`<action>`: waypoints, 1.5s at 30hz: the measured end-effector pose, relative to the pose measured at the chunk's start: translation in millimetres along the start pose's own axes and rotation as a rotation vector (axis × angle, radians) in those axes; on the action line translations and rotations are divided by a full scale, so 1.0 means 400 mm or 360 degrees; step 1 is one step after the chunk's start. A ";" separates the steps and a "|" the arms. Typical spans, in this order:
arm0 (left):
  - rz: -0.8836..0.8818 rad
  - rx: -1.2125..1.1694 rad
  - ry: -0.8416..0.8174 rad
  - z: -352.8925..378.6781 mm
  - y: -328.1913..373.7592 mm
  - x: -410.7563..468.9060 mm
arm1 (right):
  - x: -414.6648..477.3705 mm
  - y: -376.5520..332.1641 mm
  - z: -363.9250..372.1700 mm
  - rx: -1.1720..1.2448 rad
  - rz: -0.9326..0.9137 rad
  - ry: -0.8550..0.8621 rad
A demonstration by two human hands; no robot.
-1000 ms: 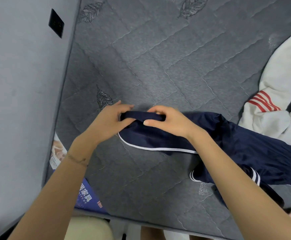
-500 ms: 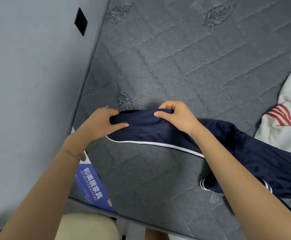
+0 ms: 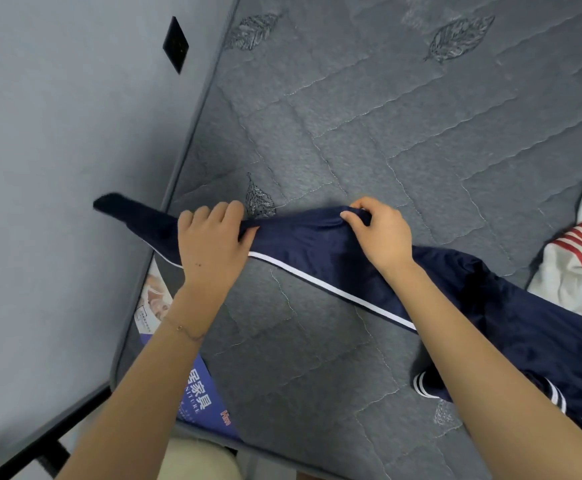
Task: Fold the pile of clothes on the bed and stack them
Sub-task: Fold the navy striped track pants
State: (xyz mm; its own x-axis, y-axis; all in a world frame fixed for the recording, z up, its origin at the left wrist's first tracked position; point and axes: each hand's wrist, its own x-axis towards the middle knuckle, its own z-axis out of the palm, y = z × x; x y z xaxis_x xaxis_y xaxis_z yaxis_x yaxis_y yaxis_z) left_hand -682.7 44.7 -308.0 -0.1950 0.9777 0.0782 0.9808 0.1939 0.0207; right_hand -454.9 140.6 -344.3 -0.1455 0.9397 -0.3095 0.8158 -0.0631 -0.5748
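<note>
While its far edge is held raised, the dark navy smooth-woven garment with white piping (image 3: 310,244) is stretched left to right across the grey quilted mattress (image 3: 386,133) of the bed. One dark end hangs past the left edge; the rest trails right and near, under the right forearm. The cloth is gripped by the left hand (image 3: 210,244), grip closed, fingers curled over the edge. A gathered fold of the same edge is pinched by the right hand (image 3: 377,233), grip likewise closed. Step judged: a long section is being straightened before folding. For a clean result the edge should be drawn taut between both grips, the white piping kept as a straight guide, and the overhanging end brought back onto the bed before any fold is laid. At the right, just beside it, a white garment with red stripes (image 3: 573,282) lies unfolded.
</note>
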 end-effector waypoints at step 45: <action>0.0551 -0.0643 -0.0836 0.111 0.920 -0.458 | -0.580 0.780 -0.316 -0.0495 0.0582 -0.0220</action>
State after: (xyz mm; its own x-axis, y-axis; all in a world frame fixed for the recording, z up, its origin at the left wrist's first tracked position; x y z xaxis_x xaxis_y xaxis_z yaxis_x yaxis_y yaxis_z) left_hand -285.9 -59.6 -358.9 0.2522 0.9070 -0.3374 0.8876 -0.0780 0.4539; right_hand -96.0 -54.7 -356.0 0.1257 0.8202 -0.5581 0.9525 -0.2571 -0.1634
